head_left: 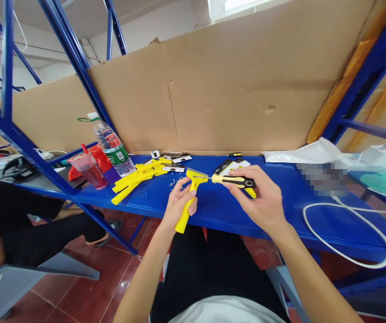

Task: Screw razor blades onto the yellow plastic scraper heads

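My left hand (180, 201) is wrapped round the handle of a yellow scraper (182, 219), whose wide head points up and away from me. A thin metal blade edge shows along that head. In my right hand (263, 197) is a yellow-and-black screwdriver (235, 180), held level. Its shaft points left and its tip meets the right side of the scraper's head; whether it sits in a screw is too small to tell. Small screws (173, 183) lie scattered on the blue table (213, 208) just beyond my left hand. More yellow scrapers (139, 176) are piled to the left.
Left of the pile stand a water bottle (114, 146) and a red cup (90, 170). Black-and-yellow packets (225, 167) and another screwdriver (235, 154) lie at the back. At right are a white bag (300, 152) and a looped white cable (348, 264). Another person sits at far left.
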Motion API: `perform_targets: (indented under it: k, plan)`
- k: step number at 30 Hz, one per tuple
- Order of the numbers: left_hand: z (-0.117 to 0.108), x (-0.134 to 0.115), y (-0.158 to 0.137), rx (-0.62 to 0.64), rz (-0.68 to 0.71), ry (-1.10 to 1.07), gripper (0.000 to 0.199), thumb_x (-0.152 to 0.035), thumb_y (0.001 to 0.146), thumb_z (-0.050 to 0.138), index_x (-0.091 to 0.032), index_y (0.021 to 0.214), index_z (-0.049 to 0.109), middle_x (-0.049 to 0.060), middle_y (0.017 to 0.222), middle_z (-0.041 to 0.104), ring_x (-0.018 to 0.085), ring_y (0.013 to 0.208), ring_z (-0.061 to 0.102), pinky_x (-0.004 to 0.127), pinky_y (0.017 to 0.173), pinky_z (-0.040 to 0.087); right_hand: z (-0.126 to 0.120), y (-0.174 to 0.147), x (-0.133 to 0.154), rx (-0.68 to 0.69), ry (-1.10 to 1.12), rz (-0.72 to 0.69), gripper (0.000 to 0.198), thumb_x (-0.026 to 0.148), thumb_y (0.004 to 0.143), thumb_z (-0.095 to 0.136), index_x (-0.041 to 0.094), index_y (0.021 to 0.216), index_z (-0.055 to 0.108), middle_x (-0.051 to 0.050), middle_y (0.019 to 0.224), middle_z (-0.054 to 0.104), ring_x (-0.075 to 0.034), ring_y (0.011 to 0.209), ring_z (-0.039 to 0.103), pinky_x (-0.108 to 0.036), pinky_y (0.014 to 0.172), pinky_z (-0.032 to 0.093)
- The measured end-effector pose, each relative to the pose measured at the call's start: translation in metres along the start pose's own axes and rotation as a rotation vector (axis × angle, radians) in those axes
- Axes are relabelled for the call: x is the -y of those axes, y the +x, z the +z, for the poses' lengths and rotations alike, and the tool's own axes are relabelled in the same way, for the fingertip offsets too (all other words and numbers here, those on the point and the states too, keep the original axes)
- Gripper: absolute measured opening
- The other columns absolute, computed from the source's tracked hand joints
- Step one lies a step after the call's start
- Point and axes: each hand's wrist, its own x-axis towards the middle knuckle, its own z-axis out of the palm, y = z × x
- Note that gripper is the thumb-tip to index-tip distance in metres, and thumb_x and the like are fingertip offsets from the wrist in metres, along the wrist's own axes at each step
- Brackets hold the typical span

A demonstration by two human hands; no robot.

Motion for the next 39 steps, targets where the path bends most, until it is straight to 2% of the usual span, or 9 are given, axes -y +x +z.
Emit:
perform_targets:
  k: [2, 6, 8, 14, 19, 25, 30, 35, 39]
  plan:
    - [0.0, 0.0, 0.0, 0.007, -0.005, -0.002, 0.062, -0.031, 0.084, 0.097, -0.025, 0.132, 0.058, -0.001, 0.106, 0.074, 0.003, 0.042, 0.05, 0.022, 0.041, 0.037, -0.001, 0.001, -0.002, 0.02, -0.035, 0.014, 0.015, 0.025, 0.102, 0.08, 0.028, 0.114, 0.072, -0.006, 0.105, 0.077, -0.027, 0.095, 0.076, -0.046, 0.087, 0.065]
    - [-0.003, -0.001, 0.001, 0.001, -0.01, -0.011, 0.06, -0.03, 0.086, 0.096, -0.027, 0.132, 0.058, -0.002, 0.105, 0.073, 0.002, 0.043, 0.051, 0.021, 0.042, 0.038, -0.003, 0.001, -0.006, 0.14, 0.028, 0.049, 0.031, 0.027, 0.102, 0.078, 0.028, 0.131, 0.068, -0.01, 0.126, 0.074, -0.031, 0.12, 0.074, -0.049, 0.103, 0.063]
    - [-0.003, -0.001, 0.001, 0.004, -0.016, -0.013, 0.06, -0.03, 0.086, 0.095, -0.027, 0.133, 0.058, -0.001, 0.108, 0.073, 0.002, 0.043, 0.052, 0.021, 0.042, 0.039, -0.004, 0.0, -0.008, 0.172, 0.079, 0.066, 0.036, 0.026, 0.102, 0.078, 0.029, 0.135, 0.066, -0.009, 0.13, 0.074, -0.03, 0.123, 0.075, -0.047, 0.104, 0.064]
    - [0.0, -0.001, -0.003, 0.05, -0.005, 0.02, 0.057, -0.03, 0.09, 0.093, -0.024, 0.135, 0.058, -0.001, 0.098, 0.071, 0.005, 0.043, 0.053, 0.023, 0.043, 0.041, -0.009, 0.005, -0.015, 0.066, 0.006, 0.039, 0.032, 0.03, 0.097, 0.087, 0.03, 0.122, 0.068, -0.005, 0.112, 0.078, -0.027, 0.1, 0.08, -0.043, 0.091, 0.067]
    - [-0.002, 0.001, -0.004, 0.051, -0.001, 0.049, 0.053, -0.031, 0.093, 0.091, -0.025, 0.134, 0.057, -0.002, 0.094, 0.07, 0.005, 0.043, 0.054, 0.022, 0.044, 0.041, -0.011, 0.008, -0.015, 0.158, 0.153, 0.069, 0.039, 0.029, 0.102, 0.08, 0.03, 0.136, 0.061, -0.012, 0.138, 0.072, -0.033, 0.131, 0.073, -0.052, 0.106, 0.065]
    - [-0.002, 0.001, -0.004, 0.076, -0.012, 0.057, 0.055, -0.032, 0.091, 0.092, -0.025, 0.133, 0.057, -0.001, 0.098, 0.072, 0.005, 0.043, 0.054, 0.023, 0.043, 0.042, -0.013, 0.004, -0.015, 0.039, 0.076, 0.048, 0.033, 0.03, 0.097, 0.088, 0.033, 0.123, 0.069, -0.005, 0.111, 0.078, -0.03, 0.103, 0.08, -0.049, 0.093, 0.068]
    - [0.001, -0.002, -0.003, 0.058, -0.007, 0.037, 0.055, -0.033, 0.089, 0.093, -0.025, 0.131, 0.058, 0.001, 0.104, 0.074, 0.003, 0.042, 0.052, 0.022, 0.042, 0.04, -0.009, 0.005, -0.016, 0.111, 0.149, 0.113, 0.04, 0.032, 0.1, 0.083, 0.031, 0.134, 0.063, -0.011, 0.134, 0.073, -0.033, 0.127, 0.074, -0.051, 0.101, 0.067]
    - [0.001, -0.002, -0.003, 0.055, -0.009, 0.002, 0.058, -0.03, 0.089, 0.093, -0.025, 0.135, 0.058, 0.001, 0.106, 0.073, 0.003, 0.042, 0.052, 0.021, 0.042, 0.04, 0.003, 0.0, -0.02, -0.023, 0.135, 0.083, 0.037, 0.031, 0.094, 0.091, 0.031, 0.122, 0.066, -0.005, 0.111, 0.075, -0.027, 0.102, 0.079, -0.047, 0.09, 0.07]
    - [0.0, -0.001, -0.002, 0.05, -0.008, 0.004, 0.059, -0.031, 0.089, 0.093, -0.026, 0.135, 0.057, 0.0, 0.104, 0.073, 0.003, 0.042, 0.052, 0.022, 0.042, 0.04, 0.008, 0.0, -0.019, 0.014, 0.212, 0.101, 0.043, 0.03, 0.097, 0.087, 0.031, 0.131, 0.061, -0.008, 0.128, 0.073, -0.029, 0.12, 0.078, -0.051, 0.102, 0.068]
